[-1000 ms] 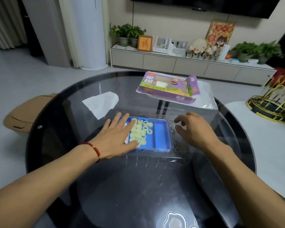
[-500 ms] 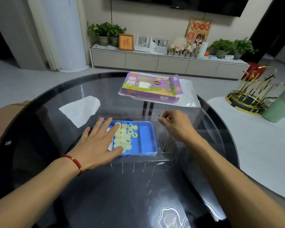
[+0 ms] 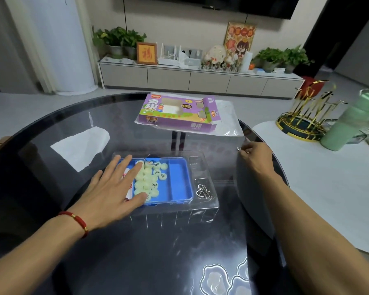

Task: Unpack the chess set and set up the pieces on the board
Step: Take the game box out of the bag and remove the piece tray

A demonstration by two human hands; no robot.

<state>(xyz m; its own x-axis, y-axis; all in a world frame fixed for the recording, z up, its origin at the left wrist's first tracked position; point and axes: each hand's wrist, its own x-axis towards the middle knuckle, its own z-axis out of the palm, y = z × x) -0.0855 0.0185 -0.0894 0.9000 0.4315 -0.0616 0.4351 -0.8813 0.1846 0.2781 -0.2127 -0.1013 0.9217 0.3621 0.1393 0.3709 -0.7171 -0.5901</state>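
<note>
A blue plastic case (image 3: 177, 179) sits in a clear plastic tray (image 3: 207, 201) in the middle of the dark glass table (image 3: 136, 252). Several pale round chess pieces (image 3: 151, 177) with printed characters fill the case's left half. My left hand (image 3: 113, 188) lies flat, fingers spread, on the case's left side. My right hand (image 3: 256, 158) is out near the table's right edge, fingers pinched on a small metal ring (image 3: 242, 149). Metal wire puzzle rings (image 3: 202, 190) lie in the tray's right pocket. The purple chess box (image 3: 177, 112) lies open at the far side.
A clear plastic bag (image 3: 228, 122) lies under the box. A white paper sheet (image 3: 81, 145) shows at the left under the glass. To the right, a white table (image 3: 317, 177) carries a gold wire rack (image 3: 303, 120) and a green bottle (image 3: 345, 126).
My right hand has moved from beside the blue case out to the right edge of the table, carrying a small metal ring. My left hand stays on the case.
</note>
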